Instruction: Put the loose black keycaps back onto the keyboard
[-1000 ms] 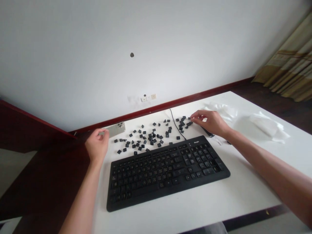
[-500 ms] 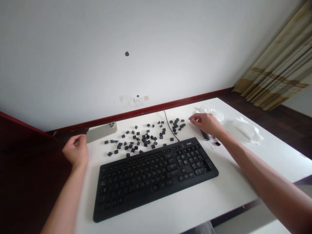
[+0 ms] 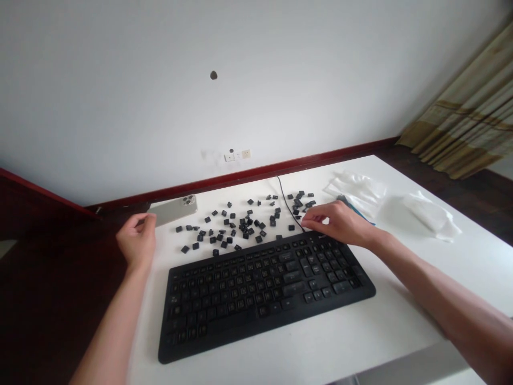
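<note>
A black keyboard [image 3: 256, 294] lies at a slant on the white table, many of its key spots without caps. Behind it, loose black keycaps [image 3: 245, 230] are scattered on the tabletop. My right hand [image 3: 340, 223] is over the keyboard's upper right corner, thumb and fingers drawn together beside the cable. Whether a keycap is between those fingertips, I cannot make out. At the table's left edge, my left hand [image 3: 138, 240] has its fingers curled in, next to a phone [image 3: 172, 211] lying camera side up. Whatever it may hold is hidden.
Crumpled clear plastic bags [image 3: 433, 216] lie on the right of the white table [image 3: 404, 315]. A blue and dark tool [image 3: 356, 208] shows partly behind my right hand. The black cable [image 3: 284, 199] runs to the back edge, near the wall.
My right hand has come from the right of the keycaps toward me, to the keyboard's upper right corner. My left hand stays curled beside the phone. The view has shifted slightly.
</note>
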`<action>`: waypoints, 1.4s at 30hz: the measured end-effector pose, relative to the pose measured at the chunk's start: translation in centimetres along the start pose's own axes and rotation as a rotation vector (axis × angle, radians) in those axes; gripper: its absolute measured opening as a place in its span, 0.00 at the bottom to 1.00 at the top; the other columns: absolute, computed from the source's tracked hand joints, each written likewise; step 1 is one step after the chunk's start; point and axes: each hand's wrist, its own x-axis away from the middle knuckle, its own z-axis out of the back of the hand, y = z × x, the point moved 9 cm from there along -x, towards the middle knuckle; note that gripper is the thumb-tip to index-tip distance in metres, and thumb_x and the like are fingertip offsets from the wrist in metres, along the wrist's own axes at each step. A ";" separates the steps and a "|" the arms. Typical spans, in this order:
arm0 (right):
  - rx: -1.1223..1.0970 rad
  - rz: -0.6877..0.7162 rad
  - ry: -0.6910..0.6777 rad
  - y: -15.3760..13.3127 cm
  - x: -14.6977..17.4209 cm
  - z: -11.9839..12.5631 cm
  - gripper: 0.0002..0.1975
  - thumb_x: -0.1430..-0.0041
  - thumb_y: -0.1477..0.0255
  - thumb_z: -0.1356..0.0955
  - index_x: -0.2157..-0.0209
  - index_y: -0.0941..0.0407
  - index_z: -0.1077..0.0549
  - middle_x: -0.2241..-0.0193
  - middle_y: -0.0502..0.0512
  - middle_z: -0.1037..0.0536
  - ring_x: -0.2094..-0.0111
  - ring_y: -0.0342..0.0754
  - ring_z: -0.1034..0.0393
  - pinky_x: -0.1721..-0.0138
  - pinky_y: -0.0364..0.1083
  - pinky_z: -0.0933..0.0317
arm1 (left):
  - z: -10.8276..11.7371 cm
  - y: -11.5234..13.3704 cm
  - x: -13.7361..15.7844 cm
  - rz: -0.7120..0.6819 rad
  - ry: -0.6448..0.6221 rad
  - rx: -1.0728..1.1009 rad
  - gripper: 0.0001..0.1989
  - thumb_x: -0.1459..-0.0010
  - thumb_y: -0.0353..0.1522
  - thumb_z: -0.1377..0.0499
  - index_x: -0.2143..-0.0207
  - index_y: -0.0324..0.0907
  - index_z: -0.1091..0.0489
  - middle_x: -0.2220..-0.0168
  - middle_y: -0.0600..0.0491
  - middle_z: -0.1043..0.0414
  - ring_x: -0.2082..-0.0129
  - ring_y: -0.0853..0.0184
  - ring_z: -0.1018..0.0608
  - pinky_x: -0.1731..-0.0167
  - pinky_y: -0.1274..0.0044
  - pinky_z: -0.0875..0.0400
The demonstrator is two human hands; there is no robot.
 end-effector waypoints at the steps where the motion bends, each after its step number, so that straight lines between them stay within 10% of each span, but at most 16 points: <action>1: -0.010 -0.001 -0.042 0.0 0.1 -0.3 0.16 0.31 0.55 0.31 0.64 0.50 0.16 0.68 0.51 0.14 0.68 0.51 0.21 0.65 0.48 0.31 | -0.1 0.0 0.0 0.000 -0.006 -0.007 0.12 0.40 0.41 0.35 0.60 0.42 0.21 0.74 0.57 0.26 0.72 0.65 0.27 0.71 0.74 0.37; 11: -0.165 -0.020 -0.267 2.2 0.4 -1.4 0.11 0.38 0.57 0.25 0.64 0.49 0.14 0.63 0.50 0.13 0.62 0.51 0.18 0.56 0.49 0.25 | -0.6 -0.6 -0.6 -0.009 -0.029 -0.017 0.15 0.45 0.42 0.34 0.62 0.40 0.20 0.75 0.56 0.26 0.76 0.68 0.28 0.74 0.77 0.38; 42: -0.104 0.084 -0.212 0.0 0.0 -1.6 0.14 0.36 0.56 0.27 0.66 0.52 0.14 0.66 0.53 0.14 0.66 0.51 0.20 0.62 0.48 0.29 | -1.3 0.2 -0.6 -0.058 -0.088 -0.055 0.17 0.46 0.44 0.36 0.64 0.40 0.20 0.78 0.56 0.28 0.78 0.68 0.29 0.74 0.78 0.38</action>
